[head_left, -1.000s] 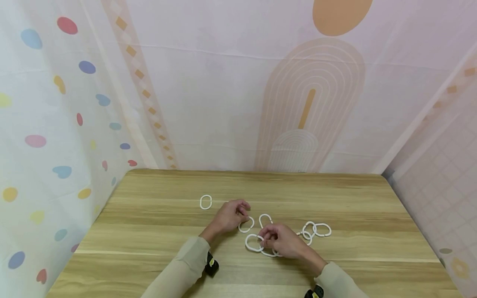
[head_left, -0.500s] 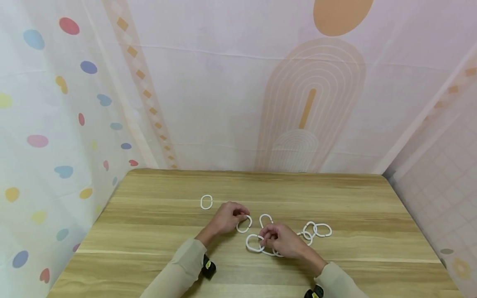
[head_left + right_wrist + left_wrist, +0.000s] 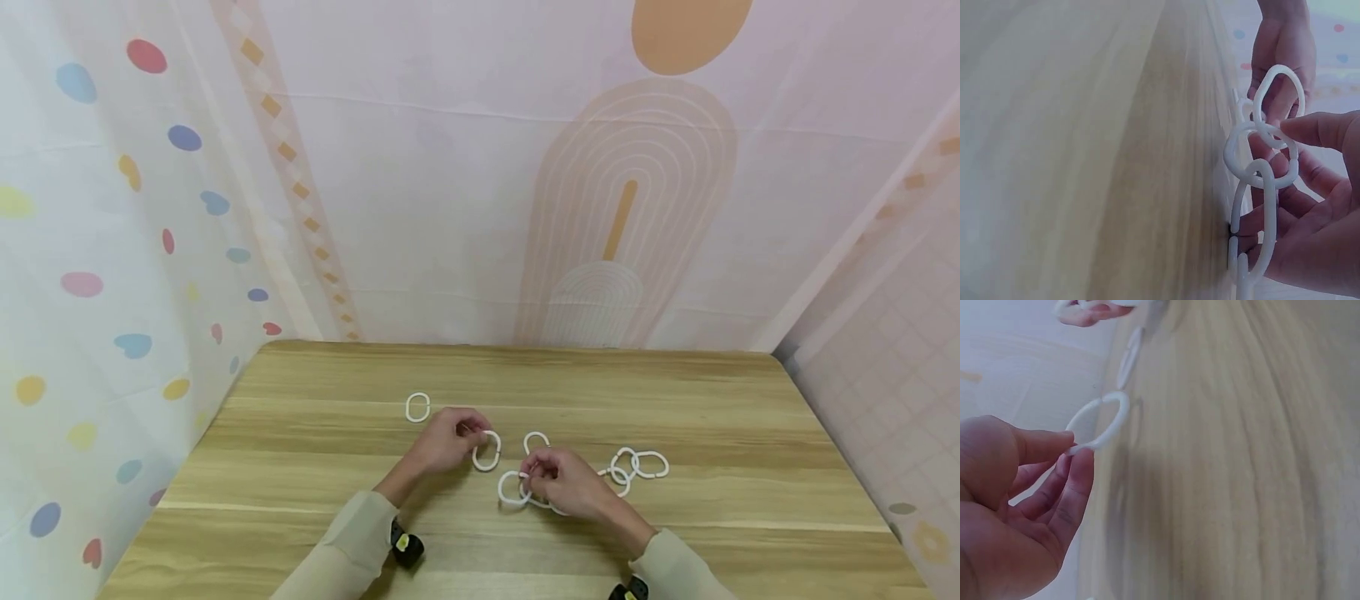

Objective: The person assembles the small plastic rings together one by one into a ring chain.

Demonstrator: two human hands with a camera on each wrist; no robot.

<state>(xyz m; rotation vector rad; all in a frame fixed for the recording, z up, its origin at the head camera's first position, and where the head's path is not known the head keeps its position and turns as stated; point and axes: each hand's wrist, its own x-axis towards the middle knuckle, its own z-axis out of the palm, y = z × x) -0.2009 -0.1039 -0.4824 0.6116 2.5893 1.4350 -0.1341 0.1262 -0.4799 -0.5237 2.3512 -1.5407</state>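
Note:
My left hand (image 3: 447,439) pinches a single white oval plastic chain link (image 3: 1120,419) between thumb and fingertips, raised off the table in the left wrist view. A small split shows in that link's side. To the right, my right hand (image 3: 573,483) pinches the end part of a chain of white links (image 3: 1269,219). Its end link (image 3: 501,490) sticks out leftward toward the left hand, apart from the single link. Several joined links hang below the right fingers in the right wrist view. The right hand hides part of the chain in the head view.
A loose white link (image 3: 408,407) lies on the wooden table (image 3: 337,467) behind and left of the left hand. Another link (image 3: 536,433) lies just behind the right hand. More joined links (image 3: 664,465) rest right of it. Patterned curtains (image 3: 420,208) border the table.
My left hand has drawn slightly left with its link, which now shows more upright. The right hand has stayed nearly in place, still gripping the chain.

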